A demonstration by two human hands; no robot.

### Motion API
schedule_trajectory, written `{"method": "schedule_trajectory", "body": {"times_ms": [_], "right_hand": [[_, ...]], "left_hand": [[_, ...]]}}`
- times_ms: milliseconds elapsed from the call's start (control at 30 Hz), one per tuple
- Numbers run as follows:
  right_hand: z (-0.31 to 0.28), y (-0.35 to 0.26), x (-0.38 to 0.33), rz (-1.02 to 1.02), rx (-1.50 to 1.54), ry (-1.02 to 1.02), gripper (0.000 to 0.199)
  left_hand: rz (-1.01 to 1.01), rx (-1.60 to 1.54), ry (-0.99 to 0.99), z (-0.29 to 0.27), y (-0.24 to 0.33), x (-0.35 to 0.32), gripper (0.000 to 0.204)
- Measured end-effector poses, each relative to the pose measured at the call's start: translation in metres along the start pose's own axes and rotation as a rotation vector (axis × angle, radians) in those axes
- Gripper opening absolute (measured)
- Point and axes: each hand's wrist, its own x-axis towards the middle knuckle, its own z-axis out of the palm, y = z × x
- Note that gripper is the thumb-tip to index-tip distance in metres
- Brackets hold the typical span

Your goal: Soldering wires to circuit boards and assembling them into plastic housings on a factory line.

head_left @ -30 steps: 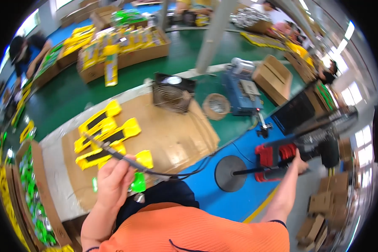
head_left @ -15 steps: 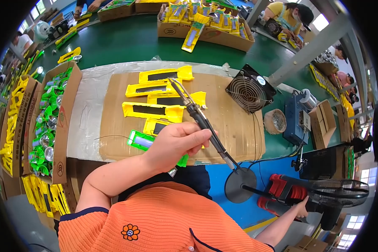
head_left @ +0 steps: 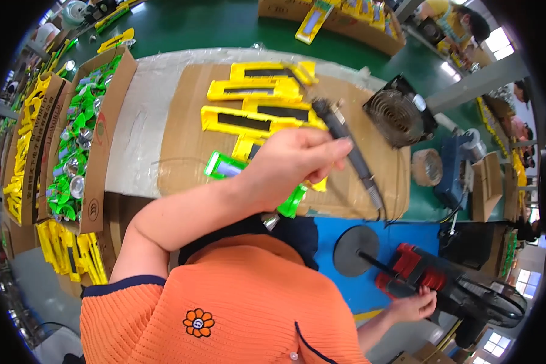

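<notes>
My left hand [head_left: 297,159] is closed around the dark handle of a soldering iron [head_left: 353,142], whose blurred metal end slants up and left over the yellow parts. Below that hand lies a green casing [head_left: 223,165] with a pale purple cylinder in it. Another green piece [head_left: 293,202] shows at the table's near edge, beside a small silver reflector [head_left: 271,222]. Yellow casings with black strips [head_left: 242,122] are spread on the cardboard sheet [head_left: 182,139]. At the lower right, my right hand [head_left: 414,305] has half-bent fingers, seemingly empty, near the black standing fan [head_left: 485,300].
Boxes of green parts [head_left: 114,115] and yellow parts [head_left: 45,145] stand at left. A box of yellow casings [head_left: 346,27] is at the back. To the right are a small square fan [head_left: 400,112], tape roll [head_left: 426,167] and blue soldering unit [head_left: 454,173]. Co-workers sit at the far right.
My left hand and the soldering iron have shifted right and up in the picture, as the whole view moved. My right hand has come away from the standing fan, toward the left.
</notes>
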Motion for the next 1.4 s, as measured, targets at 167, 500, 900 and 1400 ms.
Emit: {"method": "schedule_trajectory", "body": {"times_ms": [167, 500, 900, 1400], "right_hand": [[0.088, -0.108, -0.119, 0.356, 0.547, -1.329, 0.062], [0.244, -0.141, -0.164, 0.711, 0.851, -1.374, 0.066], [0.234, -0.1, -0.126, 0.653, 0.76, -1.139, 0.049], [0.22, -0.079, -0.122, 0.763, 0.826, -1.17, 0.027]], "left_hand": [[0.042, 0.1, -0.017, 0.007, 0.005, 0.008, 0.028], [0.125, 0.29, 0.006, 0.005, 0.016, 0.009, 0.031], [0.668, 1.575, -0.051, -0.058, -0.01, -0.073, 0.032], [0.642, 1.504, 0.169, -0.06, -0.003, -0.065, 0.033]]}}
